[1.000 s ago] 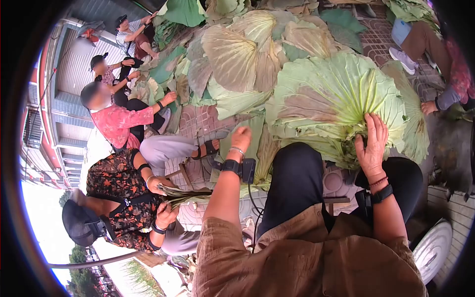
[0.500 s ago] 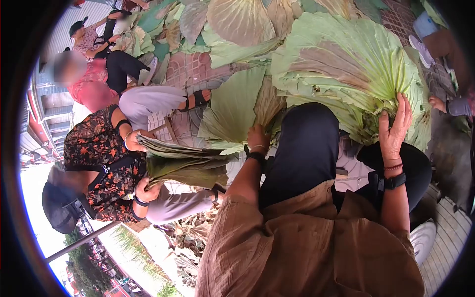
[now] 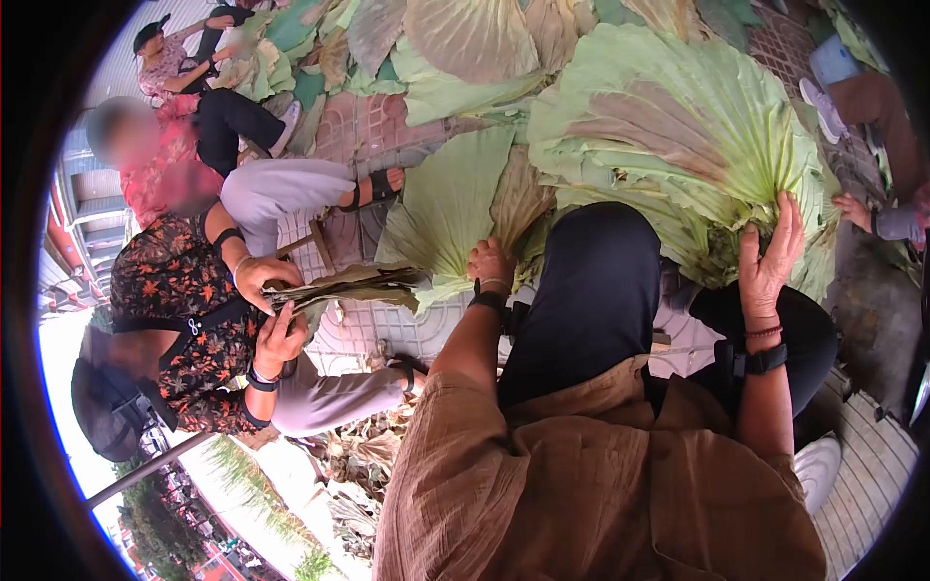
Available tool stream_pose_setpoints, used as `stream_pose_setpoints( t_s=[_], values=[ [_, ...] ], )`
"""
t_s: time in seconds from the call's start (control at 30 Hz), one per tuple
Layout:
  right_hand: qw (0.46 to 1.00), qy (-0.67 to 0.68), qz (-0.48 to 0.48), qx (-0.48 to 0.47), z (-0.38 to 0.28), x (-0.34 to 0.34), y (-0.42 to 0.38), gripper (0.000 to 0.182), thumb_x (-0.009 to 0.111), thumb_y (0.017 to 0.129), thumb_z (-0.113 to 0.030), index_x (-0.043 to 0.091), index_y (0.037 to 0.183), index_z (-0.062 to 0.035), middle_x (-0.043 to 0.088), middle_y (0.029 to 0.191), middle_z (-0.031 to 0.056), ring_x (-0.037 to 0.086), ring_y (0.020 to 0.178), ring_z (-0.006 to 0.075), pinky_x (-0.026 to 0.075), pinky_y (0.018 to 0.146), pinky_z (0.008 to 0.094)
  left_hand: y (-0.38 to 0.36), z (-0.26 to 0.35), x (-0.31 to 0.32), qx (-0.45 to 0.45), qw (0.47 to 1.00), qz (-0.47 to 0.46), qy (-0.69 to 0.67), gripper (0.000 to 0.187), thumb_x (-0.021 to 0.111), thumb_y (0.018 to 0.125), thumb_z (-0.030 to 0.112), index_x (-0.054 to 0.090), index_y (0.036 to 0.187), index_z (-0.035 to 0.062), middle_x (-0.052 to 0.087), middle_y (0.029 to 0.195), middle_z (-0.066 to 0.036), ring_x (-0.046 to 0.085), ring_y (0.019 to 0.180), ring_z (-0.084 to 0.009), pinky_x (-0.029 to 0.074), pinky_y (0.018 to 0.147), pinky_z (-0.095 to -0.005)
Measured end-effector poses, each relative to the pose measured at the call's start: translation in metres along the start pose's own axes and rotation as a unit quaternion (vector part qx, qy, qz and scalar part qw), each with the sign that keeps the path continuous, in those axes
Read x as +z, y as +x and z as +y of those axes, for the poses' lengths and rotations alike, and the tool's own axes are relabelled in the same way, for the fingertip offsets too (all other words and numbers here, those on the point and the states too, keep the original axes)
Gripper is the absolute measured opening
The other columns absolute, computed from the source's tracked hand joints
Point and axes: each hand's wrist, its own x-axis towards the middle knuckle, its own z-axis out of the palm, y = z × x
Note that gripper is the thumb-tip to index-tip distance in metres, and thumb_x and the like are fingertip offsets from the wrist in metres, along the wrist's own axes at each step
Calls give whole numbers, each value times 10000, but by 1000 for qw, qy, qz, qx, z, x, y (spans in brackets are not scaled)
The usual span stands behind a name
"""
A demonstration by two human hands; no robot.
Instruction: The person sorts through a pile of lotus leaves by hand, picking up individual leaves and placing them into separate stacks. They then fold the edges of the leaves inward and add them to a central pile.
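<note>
Head view, only cam. Wearer sits w/ black-trousered knees up, brown shirt at frame bottom. Right hand (image 3: 768,254), right of centre, lies spread w/ fingers apart, palm pressed on the gathered base of a big fanned stack of lotus leaves (image 3: 678,126) filling the upper right; whether the thumb grips underneath can't be told. Left hand (image 3: 489,263), centre frame, is curled together at the base of a single folded lotus leaf (image 3: 448,208) that fans up and left from it over the brick paving (image 3: 363,126); it looks clamped on the leaf's base, tho the fingertips are hidden. Both wrists carry black bands.

Left of frame: a co-worker in an orange-flowered black top, seated, holds a flat bundle of folded leaves (image 3: 344,286) w/ both hands, one above and one below its near end. Behind, upper left, more seated people among loose leaves (image 3: 465,39) spread across the ground. Far right edge: another person's hand and a shoe, partly cut off.
</note>
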Motion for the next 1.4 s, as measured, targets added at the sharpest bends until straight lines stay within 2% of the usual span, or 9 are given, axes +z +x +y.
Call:
stream_pose_setpoints(
  t_s=[0.43, 0.7, 0.8, 0.9, 1.03, 1.1, 1.17, 1.23, 1.4],
  values=[
    [1000, 12, -6, 6, -2, -3, 2, 547, 554, 788, -137, 425, 1310, -38, 445, 1292, 169, 386, 1223, 340, 253, 1050, 443, 16, -12, 13, 24, 1000, 2, -12, 284, 665, 748, 176, 542, 982, 71, 572, 1018, -154, 575, 952, -356, 492, 807, -436],
    [1000, 8, 1, 1, 0, -5, 1, 550, 560, 789, -131, 421, 1317, -57, 448, 1295, 157, 385, 1233, 323, 251, 1054, 436, 17, -36, -40, 38, 993, 77, -79, 154, 545, 780, 172, 562, 830, 28, 590, 939, -201, 555, 926, -421, 461, 804, -474],
    [1000, 14, 6, -5, 0, -5, 1, 550, 565, 788, -122, 424, 1316, -59, 450, 1296, 151, 386, 1234, 314, 251, 1054, 435, 17, -57, -52, 131, 972, 126, -146, 151, 572, 759, 169, 534, 842, 49, 597, 841, -230, 574, 833, -423, 462, 740, -485],
    [1000, 10, 6, -7, 1, -6, 1, 548, 565, 791, -117, 424, 1317, -60, 450, 1298, 147, 386, 1237, 306, 249, 1054, 435, 0, -47, -87, 74, 972, 96, -200, 146, 562, 783, 173, 523, 863, 57, 612, 811, -228, 593, 778, -419, 474, 712, -483],
    [1000, 16, 7, -9, 1, -6, 1, 548, 568, 792, -120, 423, 1318, -62, 449, 1301, 147, 386, 1238, 305, 244, 1058, 435, 0, -50, -73, 134, 953, 38, -270, 194, 555, 801, 194, 512, 922, 49, 612, 806, -258, 594, 782, -448, 462, 705, -524],
    [1000, 11, 4, -9, 1, -8, 0, 548, 569, 793, -120, 423, 1318, -64, 448, 1302, 147, 385, 1238, 306, 241, 1059, 435, 1, -38, -47, 78, 984, -11, -158, 207, 539, 813, 222, 510, 919, 47, 618, 843, -262, 594, 850, -444, 462, 734, -515],
    [1000, 8, -2, -6, 2, -8, -1, 549, 574, 795, -122, 422, 1320, -70, 449, 1301, 146, 384, 1238, 308, 243, 1058, 437, 10, -41, -8, 136, 980, -14, -144, 214, 531, 818, 238, 512, 897, 40, 622, 876, -264, 589, 880, -446, 461, 750, -511],
    [1000, 7, -3, -8, 3, -8, -1, 550, 574, 797, -123, 421, 1322, -72, 449, 1302, 146, 384, 1238, 309, 243, 1058, 438, 2, -31, -2, 69, 984, -28, -160, 224, 537, 814, 237, 516, 898, 30, 625, 861, -255, 591, 852, -449, 463, 747, -501],
    [1000, 16, -1, -16, 4, -5, -1, 552, 576, 800, -126, 418, 1326, -75, 448, 1304, 145, 383, 1239, 311, 246, 1056, 443, -5, -46, -34, 80, 945, 64, -312, 244, 543, 811, 238, 528, 891, 9, 604, 854, -242, 582, 835, -425, 460, 743, -459]
  ],
)
